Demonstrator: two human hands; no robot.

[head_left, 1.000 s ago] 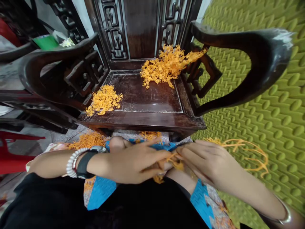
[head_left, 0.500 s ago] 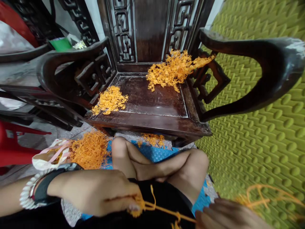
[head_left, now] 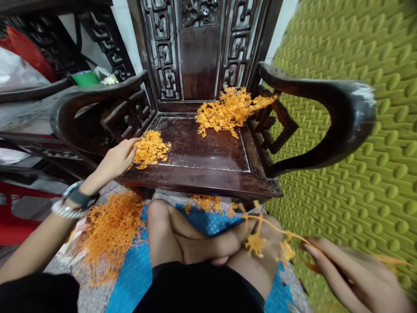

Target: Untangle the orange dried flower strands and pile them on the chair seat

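Note:
My left hand (head_left: 119,158) reaches over the seat's front left corner. Its fingertips touch the edge of a small pile of orange plastic flowers (head_left: 151,150), thumb and fingers slightly apart. Low on the right, my right hand (head_left: 352,269) pinches a thin orange plastic stem (head_left: 276,225). Several small orange blossoms, such as one flower (head_left: 256,244), hang along that stem over my right knee. A larger heap of orange flowers (head_left: 224,111) lies at the back right of the seat, spilling toward the armrest.
The dark carved wooden chair (head_left: 208,180) faces me, its curved armrest (head_left: 355,113) jutting out at right. A mass of thin orange stems (head_left: 114,230) lies on the floor by my left knee. I sit on a blue mat (head_left: 130,278). A yellow-green textured mat (head_left: 374,182) covers the right side.
My left hand has let go of the orange flower stem and moved forward and left to the small pile on the seat. My right hand keeps the stem, now raised slightly and farther right.

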